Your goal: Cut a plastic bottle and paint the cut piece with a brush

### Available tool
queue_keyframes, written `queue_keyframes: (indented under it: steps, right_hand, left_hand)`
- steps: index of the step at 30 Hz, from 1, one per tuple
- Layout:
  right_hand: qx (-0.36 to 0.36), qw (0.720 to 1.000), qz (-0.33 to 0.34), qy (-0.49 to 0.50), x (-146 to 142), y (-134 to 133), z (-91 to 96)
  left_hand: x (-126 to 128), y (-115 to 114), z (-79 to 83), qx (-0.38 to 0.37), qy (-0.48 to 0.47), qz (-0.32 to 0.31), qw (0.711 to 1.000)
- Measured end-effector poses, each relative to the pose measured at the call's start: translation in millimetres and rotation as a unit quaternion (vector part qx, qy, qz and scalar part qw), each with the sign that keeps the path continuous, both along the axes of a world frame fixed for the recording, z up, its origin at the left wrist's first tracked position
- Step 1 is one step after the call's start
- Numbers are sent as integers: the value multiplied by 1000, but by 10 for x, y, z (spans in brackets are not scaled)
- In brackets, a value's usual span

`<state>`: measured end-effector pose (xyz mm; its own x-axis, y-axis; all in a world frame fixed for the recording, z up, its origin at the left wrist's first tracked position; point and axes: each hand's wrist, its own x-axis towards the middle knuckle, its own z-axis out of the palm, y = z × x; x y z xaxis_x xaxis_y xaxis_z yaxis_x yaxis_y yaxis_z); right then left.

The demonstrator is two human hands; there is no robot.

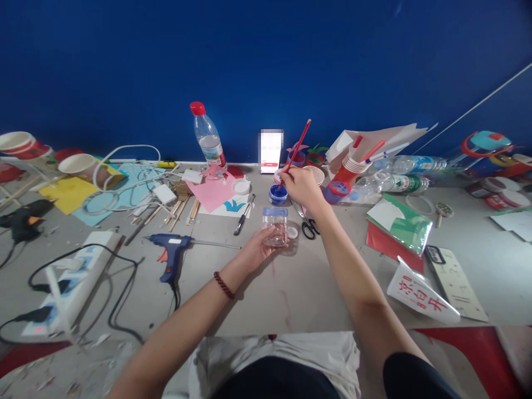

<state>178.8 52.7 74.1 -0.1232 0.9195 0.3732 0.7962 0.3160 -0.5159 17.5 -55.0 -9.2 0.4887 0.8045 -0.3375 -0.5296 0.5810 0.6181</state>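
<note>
My left hand (262,248) is wrapped round a small clear plastic container (276,227) with a blue band at its top, held low over the table. My right hand (302,184) pinches a red paintbrush (300,143), its handle slanting up to the right. The brush's lower end reaches into a small jar of blue paint (277,194). A white round cap (292,233) lies beside the clear container. Black-handled scissors (310,227) rest under my right wrist, their blades partly hidden. A black pen (244,215) lies to the left on a white sheet with blue cut shapes (235,205).
A blue glue gun (168,246) and a power strip (78,277) with trailing cords lie left. A bottle with a red cap (208,136) and a lit phone (271,151) stand at the back. Stacked paper cups (351,169), plastic bottles (394,183) and coloured sheets (401,221) fill the right.
</note>
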Motion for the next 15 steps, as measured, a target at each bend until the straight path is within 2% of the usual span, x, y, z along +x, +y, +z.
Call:
queue_keyframes:
  steps: [5, 9, 15]
  right_hand:
    - [5, 1000, -18, 15, 19, -47, 75]
    - [1, 1000, -31, -7, 25, -41, 49]
    - [-6, 1000, -7, -24, -60, -62, 64]
  left_hand:
    - [2, -5, 20, -1, 4, 7, 1000]
    - [4, -15, 41, -3, 9, 7, 1000]
    - [8, -14, 43, -2, 7, 9, 1000]
